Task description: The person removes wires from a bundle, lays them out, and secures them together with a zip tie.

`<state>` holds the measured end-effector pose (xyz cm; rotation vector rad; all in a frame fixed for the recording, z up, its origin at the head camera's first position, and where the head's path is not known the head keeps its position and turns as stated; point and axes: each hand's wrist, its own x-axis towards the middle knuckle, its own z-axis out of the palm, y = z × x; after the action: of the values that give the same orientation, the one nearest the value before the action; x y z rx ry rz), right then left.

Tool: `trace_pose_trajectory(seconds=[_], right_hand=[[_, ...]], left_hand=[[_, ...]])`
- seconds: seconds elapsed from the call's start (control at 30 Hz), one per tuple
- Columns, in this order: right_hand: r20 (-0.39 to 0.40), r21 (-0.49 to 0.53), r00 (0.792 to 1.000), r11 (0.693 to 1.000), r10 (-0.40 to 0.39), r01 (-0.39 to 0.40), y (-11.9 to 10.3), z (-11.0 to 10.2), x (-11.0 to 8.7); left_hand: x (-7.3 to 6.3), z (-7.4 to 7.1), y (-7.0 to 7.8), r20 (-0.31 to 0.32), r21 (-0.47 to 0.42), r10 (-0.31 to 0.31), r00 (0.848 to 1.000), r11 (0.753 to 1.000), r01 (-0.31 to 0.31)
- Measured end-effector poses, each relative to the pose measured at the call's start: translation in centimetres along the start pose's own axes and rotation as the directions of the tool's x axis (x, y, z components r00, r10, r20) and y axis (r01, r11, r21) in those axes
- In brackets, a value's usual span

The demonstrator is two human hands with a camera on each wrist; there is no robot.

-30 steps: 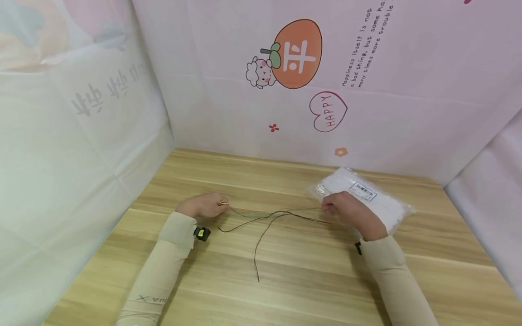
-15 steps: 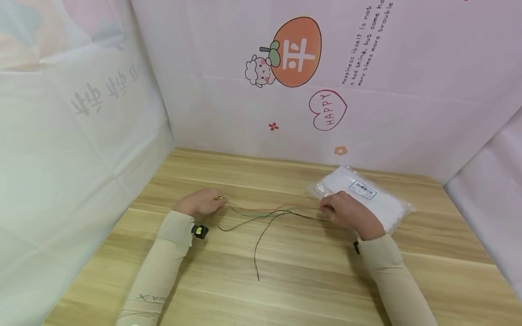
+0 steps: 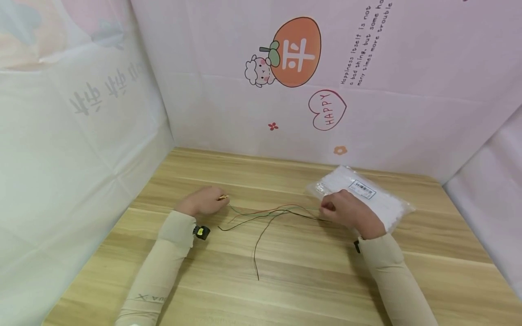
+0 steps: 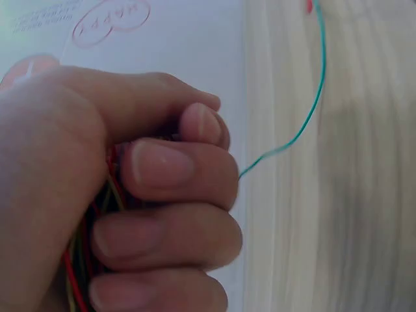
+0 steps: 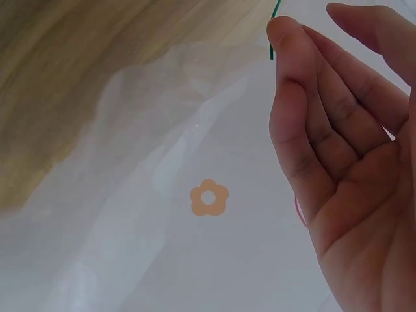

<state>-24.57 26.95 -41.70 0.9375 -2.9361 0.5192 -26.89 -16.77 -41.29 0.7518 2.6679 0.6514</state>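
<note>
My left hand (image 3: 209, 200) is curled round a bundle of thin coloured wires (image 4: 73, 279); red and yellowish strands show between palm and fingers in the left wrist view. One green wire (image 4: 323, 58) runs out of that fist toward the right. My right hand (image 3: 346, 208) is near the other end of the green wire, thumb apart from the bent fingers. In the right wrist view the green wire's end (image 5: 272, 49) passes behind the index fingertip. Between the hands, a red-orange wire (image 3: 293, 205), a black wire (image 3: 244, 222) and a dark brown wire (image 3: 255, 256) lie on the table.
A clear plastic bag with white contents and a barcode label (image 3: 387, 210) lies under and behind the right hand. The wood-grain table (image 3: 310, 280) meets printed white cloth walls (image 3: 228, 113) at the back and sides.
The red-orange wire, stretched between both hands a second ago, went slack and now lies loose on the table. The right thumb and fingers have parted; the left hand shifted slightly.
</note>
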Motion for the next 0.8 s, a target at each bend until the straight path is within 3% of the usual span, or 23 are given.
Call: trace_pose_trajectory(seconds=[0.1,0.2,0.4,0.6,0.8], right_hand=[[-0.015,0.017,1.000,1.000,-0.019,0.019,-0.4,0.1,0.1],[-0.029,0.027,0.998,0.998,-0.052,0.052,-1.0,0.2,0.3],[-0.063,-0.018,0.991,0.993,-0.119,0.118,-2.7,0.3,0.8],[-0.111,-0.070,0.950,0.955,-0.293,0.287,-5.4,0.6,1.9],[-0.102,-0.079,0.941,0.946,-0.321,0.314,-7.3,0.5,3.1]], left_hand=[[0.4,0.6,0.5,-0.001,0.035,0.072,0.997,0.997,-0.072],[0.6,1.2,1.0,0.005,0.056,0.090,0.996,0.994,-0.090],[1.6,2.3,2.4,-0.005,0.071,0.101,0.995,0.992,-0.100],[2.3,3.2,4.1,-0.034,0.079,0.107,0.994,0.991,-0.104],[3.0,3.5,5.6,-0.056,0.107,0.112,0.992,0.989,-0.105]])
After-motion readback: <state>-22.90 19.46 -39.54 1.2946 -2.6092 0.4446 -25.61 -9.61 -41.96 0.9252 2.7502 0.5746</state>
